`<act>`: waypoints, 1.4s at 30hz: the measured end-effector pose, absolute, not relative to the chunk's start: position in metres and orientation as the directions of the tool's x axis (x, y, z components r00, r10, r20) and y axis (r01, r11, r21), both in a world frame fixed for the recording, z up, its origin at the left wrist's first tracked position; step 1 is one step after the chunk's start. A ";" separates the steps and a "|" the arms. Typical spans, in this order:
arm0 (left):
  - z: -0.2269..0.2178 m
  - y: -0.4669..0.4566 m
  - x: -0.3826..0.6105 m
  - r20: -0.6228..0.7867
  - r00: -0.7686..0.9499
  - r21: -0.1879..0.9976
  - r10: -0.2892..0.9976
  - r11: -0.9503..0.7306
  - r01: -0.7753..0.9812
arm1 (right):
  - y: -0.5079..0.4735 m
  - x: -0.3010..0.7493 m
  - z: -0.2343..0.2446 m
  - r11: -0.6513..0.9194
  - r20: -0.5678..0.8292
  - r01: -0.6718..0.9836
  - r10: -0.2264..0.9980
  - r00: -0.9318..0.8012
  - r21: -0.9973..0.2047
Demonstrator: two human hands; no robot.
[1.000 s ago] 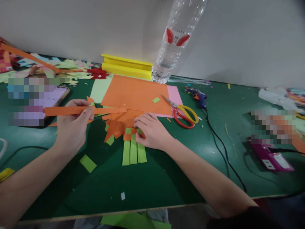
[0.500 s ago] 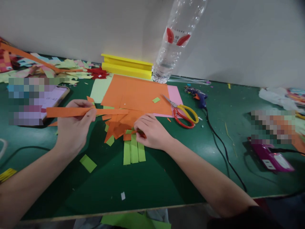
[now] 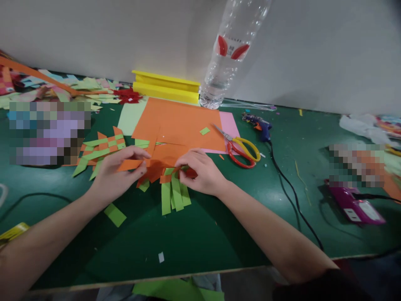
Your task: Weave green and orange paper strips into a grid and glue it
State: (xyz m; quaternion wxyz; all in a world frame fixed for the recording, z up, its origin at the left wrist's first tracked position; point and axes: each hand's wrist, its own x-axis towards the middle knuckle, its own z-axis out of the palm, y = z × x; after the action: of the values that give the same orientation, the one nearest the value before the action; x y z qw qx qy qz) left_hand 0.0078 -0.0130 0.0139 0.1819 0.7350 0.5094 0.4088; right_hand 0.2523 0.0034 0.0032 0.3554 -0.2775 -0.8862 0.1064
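Observation:
My left hand (image 3: 123, 169) is closed around an orange paper strip (image 3: 129, 165), fingertips over a heap of orange paper pieces. My right hand (image 3: 202, 172) pinches the top of a small weave of green paper strips (image 3: 171, 192) crossed by orange ones; its fingers hide part of the crossing. The green ends hang toward me, slightly fanned. Left of my left hand lies a checked weave of orange and green paper strips (image 3: 106, 146). Under the work are orange paper sheets (image 3: 184, 119). A loose green paper piece (image 3: 115, 215) rests nearer me.
Scissors (image 3: 242, 152) with red and yellow handles lie right of the sheets, near a blue glue gun (image 3: 261, 125) with a black cord. Behind stand a plastic bottle (image 3: 224, 67) and a yellow folded piece (image 3: 166, 88). A purple power socket (image 3: 357, 202) sits far right; paper scraps (image 3: 62, 85) pile back left.
My left hand has moved right and nearer to my right hand with the orange strip, uncovering the checked weave. The green strips at my right hand have spread a little.

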 end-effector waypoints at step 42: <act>0.015 -0.022 0.013 -0.001 0.671 0.927 0.742 -0.250 0.278 | 0.011 0.259 0.005 0.829 0.600 0.444 0.554 -0.577 -0.339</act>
State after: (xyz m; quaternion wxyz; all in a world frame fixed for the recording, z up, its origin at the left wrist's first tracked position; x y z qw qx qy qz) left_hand 0.0130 -0.0224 0.0147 0.5114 0.7575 0.3365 0.2267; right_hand 0.2590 0.0111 0.0049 0.3634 -0.2823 -0.8846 0.0757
